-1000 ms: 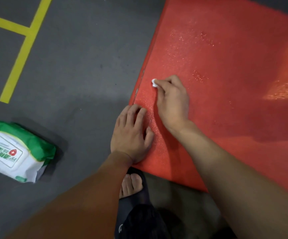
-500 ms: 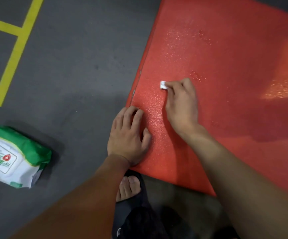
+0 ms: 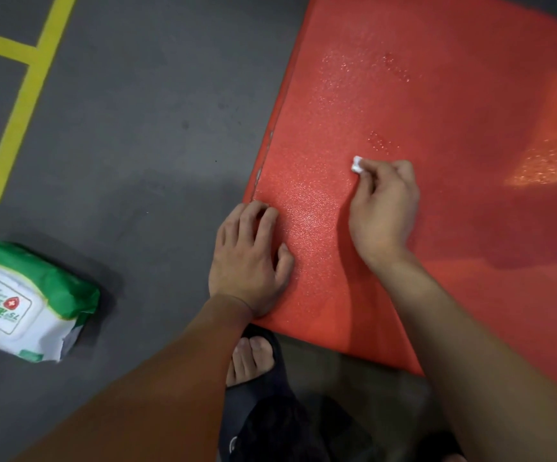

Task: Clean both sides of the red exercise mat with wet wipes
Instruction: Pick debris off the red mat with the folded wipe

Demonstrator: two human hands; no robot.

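Note:
The red exercise mat (image 3: 453,95) lies flat on the grey floor and fills the right side of the view; its surface glistens with wet patches. My right hand (image 3: 383,208) pinches a small wadded white wet wipe (image 3: 357,164) against the mat, a little in from the left edge. My left hand (image 3: 250,258) rests palm down on the mat's near left corner, fingers lightly bent, holding nothing. The green and white pack of wet wipes (image 3: 20,301) lies on the floor at the left, lid shut.
Yellow tape lines (image 3: 23,98) mark the grey floor at the upper left. My foot in a dark sandal (image 3: 253,365) stands just below the mat's near edge, between my arms.
My right hand has slid the wipe to the right across the mat, away from the left edge. My left hand stays on the corner. The pack has not moved.

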